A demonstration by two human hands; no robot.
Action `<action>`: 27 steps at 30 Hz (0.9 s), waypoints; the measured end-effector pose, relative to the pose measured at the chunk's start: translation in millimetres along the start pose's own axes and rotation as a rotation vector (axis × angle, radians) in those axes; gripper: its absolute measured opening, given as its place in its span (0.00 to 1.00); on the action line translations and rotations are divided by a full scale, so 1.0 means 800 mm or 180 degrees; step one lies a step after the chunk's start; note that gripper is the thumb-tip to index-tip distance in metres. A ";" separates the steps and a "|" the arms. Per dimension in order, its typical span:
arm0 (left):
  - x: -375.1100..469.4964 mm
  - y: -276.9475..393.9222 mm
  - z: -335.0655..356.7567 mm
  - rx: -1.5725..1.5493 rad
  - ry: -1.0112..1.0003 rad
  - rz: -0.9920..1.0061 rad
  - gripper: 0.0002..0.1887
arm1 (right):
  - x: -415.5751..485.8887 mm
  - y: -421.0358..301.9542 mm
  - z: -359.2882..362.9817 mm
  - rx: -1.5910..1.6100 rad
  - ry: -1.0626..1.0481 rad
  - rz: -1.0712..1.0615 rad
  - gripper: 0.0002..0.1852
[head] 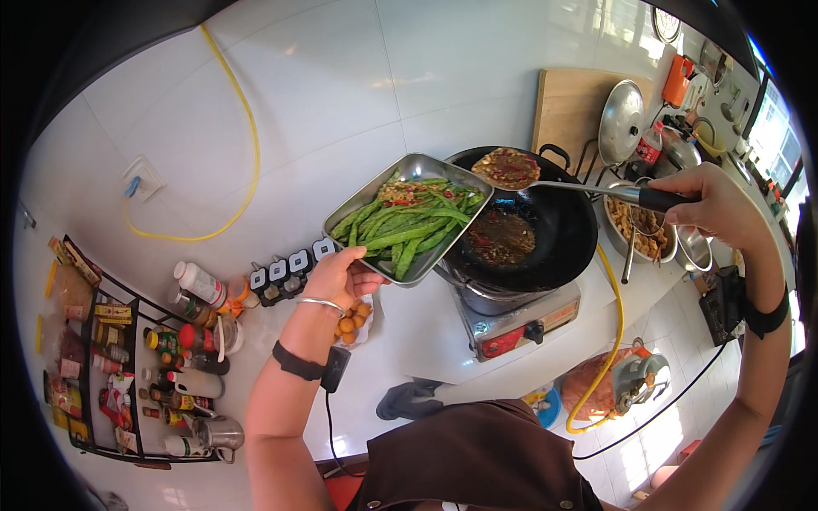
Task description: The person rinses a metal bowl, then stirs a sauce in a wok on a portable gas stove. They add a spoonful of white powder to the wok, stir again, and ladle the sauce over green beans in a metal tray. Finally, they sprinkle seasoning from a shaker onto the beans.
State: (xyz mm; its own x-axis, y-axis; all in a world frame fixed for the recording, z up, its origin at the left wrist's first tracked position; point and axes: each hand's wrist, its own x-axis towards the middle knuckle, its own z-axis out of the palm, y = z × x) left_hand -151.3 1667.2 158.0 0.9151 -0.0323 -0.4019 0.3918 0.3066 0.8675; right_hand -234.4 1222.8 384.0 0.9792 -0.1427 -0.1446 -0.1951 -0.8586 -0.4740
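My left hand (348, 274) grips the near corner of a rectangular metal tray (418, 276), tilted beside the wok. Green bean pods (409, 231) lie in the tray, with chopped red and pale seasoning on part of them. My right hand (709, 204) holds a metal ladle (588, 188) by its black handle. The ladle's bowl, full of brown sauce (508, 167) with red bits, is above the wok's far left part, close to the tray's right corner. More sauce with red pieces sits in the bottom of the black wok (562, 236), which stands on a gas stove (530, 326).
A metal bowl of browned food (664, 246) with a strainer stands right of the wok, near a pot lid (622, 121). Condiment bottles (198, 383) crowd the left. Small round orange items (348, 324) lie behind my left wrist. A yellow gas hose (617, 319) crosses the counter's edge.
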 end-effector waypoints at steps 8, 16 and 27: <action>0.003 -0.002 0.021 0.0043 -0.0357 -0.0084 0.16 | -0.002 -0.035 0.051 -0.0319 -0.0040 -0.0909 0.21; -0.011 0.002 0.011 0.0057 -0.0162 -0.0061 0.12 | -0.018 -0.023 0.070 -0.2061 0.1360 -0.1864 0.25; -0.011 0.002 0.015 0.0139 -0.0090 0.0221 0.13 | -0.016 -0.013 0.093 -0.2702 0.1853 -0.2390 0.26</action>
State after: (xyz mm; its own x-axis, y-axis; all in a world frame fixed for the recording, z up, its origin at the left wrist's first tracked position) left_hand -157.4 1656.6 166.0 0.9423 -0.0395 -0.3323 0.3304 0.2672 0.9052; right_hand -249.2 1270.2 326.4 0.7549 0.5039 0.4198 0.3016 -0.8351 0.4601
